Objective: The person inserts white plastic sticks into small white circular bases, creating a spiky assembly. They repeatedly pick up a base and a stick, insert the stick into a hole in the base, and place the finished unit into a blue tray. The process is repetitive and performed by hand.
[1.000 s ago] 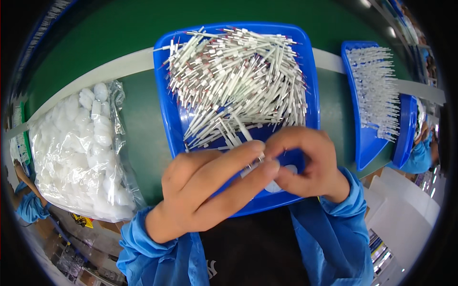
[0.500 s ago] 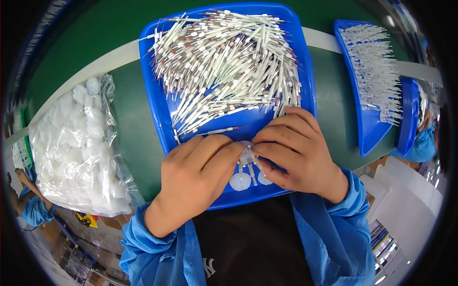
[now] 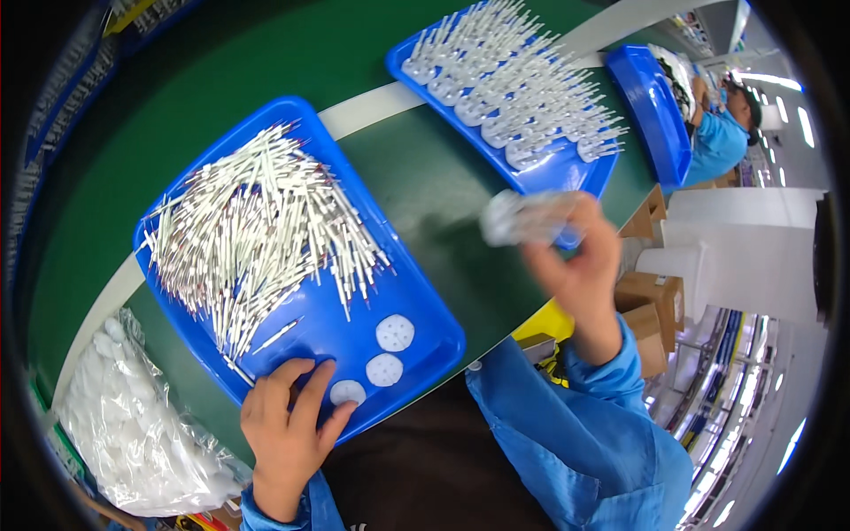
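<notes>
My right hand (image 3: 580, 265), smeared by motion, is raised over the table right of the near blue tray (image 3: 416, 305). It pinches a translucent white plastic piece (image 3: 509, 219), which appears to have a round base and thin rods. Inside the near tray's front corner, my left hand (image 3: 288, 429) has its fingers apart, the thumb tip at the edge of a round white plastic disc (image 3: 346, 391). Two similar discs with small holes, a middle disc (image 3: 384, 370) and a farther disc (image 3: 395, 333), lie flat beside it. A pile of thin white sticks (image 3: 257, 230) with reddish tips fills the tray's far part.
A second blue tray (image 3: 553, 177) at the far right holds rows of upright white rods on round bases (image 3: 505, 97). Beyond it are another blue tray (image 3: 655, 115) and a person in blue (image 3: 722, 142). A clear bag of white parts (image 3: 142, 425) lies at left. Cardboard boxes (image 3: 651, 310) stand at right.
My hands have parted. The right has carried the translucent piece off to the right, while the left has stayed at the near tray. The view has swung rightward, revealing the far tray more fully.
</notes>
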`<state>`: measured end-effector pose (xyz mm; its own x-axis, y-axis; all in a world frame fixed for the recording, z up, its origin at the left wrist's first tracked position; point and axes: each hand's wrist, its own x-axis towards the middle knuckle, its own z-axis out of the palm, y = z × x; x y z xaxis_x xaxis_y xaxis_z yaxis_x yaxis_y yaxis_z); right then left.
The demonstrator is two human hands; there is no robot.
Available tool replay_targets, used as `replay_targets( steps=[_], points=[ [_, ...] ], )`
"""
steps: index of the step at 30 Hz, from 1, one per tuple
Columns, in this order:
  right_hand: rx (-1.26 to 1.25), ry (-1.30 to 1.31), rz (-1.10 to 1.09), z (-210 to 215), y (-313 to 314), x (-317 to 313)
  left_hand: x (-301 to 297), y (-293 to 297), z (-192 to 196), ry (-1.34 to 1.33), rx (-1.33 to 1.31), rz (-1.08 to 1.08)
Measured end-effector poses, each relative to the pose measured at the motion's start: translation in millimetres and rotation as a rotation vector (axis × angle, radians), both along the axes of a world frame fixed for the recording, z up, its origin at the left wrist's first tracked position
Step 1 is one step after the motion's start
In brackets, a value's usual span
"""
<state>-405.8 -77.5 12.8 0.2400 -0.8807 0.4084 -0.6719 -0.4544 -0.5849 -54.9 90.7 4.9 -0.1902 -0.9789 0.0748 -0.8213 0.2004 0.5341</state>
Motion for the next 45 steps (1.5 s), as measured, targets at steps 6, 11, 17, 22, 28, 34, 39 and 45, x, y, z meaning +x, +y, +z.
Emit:
replay_targets(
  steps=[6, 11, 17, 22, 28, 34, 39, 45],
  points=[
    [0.065, 0.475, -0.407, -15, -47, -86, 15, -7, 7, 0.003, 0.088, -0.104],
    [-0.092, 0.584, -0.533, -21, -75, -87, 19, -4, 10, 0.032, 0.086, -0.135],
    [-0.145, 0.366, 0.090, 8, -3, 13, 17, 2, 10, 0.154, 0.097, -0.126],
    [-0.173, 0.236, 0.854, 5, 18, 147, 23, 4, 9, 0.323, 0.133, -0.112],
    [-0.152, 0.381, 0.930, -12, 19, 209, 34, 11, 19, 0.880, 0.023, 0.497],
    [0.407, -0.404, 0.978, 19, -36, 212, 59, -29, -6, 0.852, -0.317, 0.466],
    [0.628, -0.710, 0.868, 12, -49, 217, 49, -78, 3, 1.209, -0.221, 0.340],
    [0.205, -0.270, 0.782, 4, -58, 217, 40, -89, -2, 1.310, -0.176, 0.500]
  ],
)
